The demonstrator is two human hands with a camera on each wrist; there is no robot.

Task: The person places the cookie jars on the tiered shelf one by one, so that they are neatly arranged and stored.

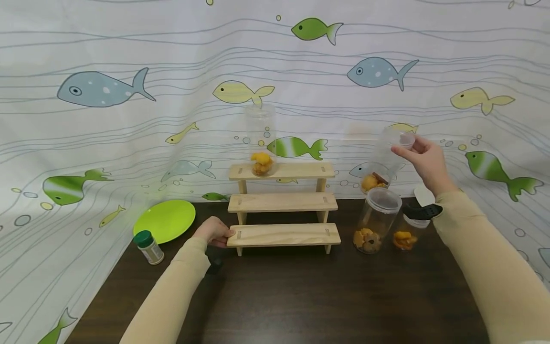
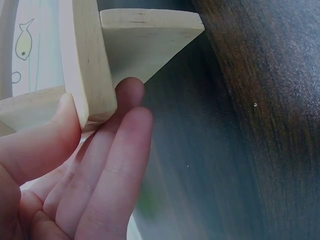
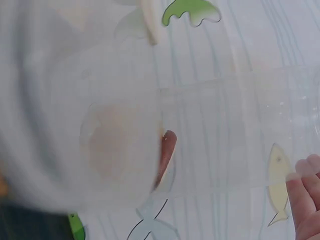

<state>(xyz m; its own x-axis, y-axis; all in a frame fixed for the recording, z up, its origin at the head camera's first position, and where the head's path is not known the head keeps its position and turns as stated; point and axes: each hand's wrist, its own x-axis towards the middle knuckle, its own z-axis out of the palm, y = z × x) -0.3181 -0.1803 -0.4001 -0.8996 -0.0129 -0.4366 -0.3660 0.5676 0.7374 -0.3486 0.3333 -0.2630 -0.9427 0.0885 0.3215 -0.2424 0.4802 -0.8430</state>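
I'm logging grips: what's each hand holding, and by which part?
Right hand: transparent cylindrical jar, near its top. Left hand: pale wooden tiered shelf, left end of its lowest step.

No legible lettering anywhere

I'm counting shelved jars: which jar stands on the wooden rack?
The jar on the rack's top step; the right hand holds another jar, and two jars stand on the table.
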